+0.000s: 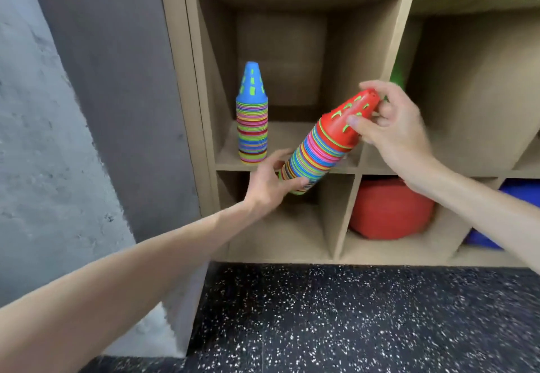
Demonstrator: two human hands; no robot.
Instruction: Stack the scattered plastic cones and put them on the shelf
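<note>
Both hands, left hand (pixel 267 184) at the base and right hand (pixel 391 123) pinching the red top, grip a tilted multicoloured plastic cone stack (pixel 323 146) before the wooden shelf (pixel 292 165); the nested cones could slide apart if tilted further.

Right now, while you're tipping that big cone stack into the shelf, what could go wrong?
The tilted cone stack is held only at its ends, by the left hand and right hand, so the middle might slide apart and spill. Swinging it in could also knock over the blue-topped stack already standing in that cubby.
</note>
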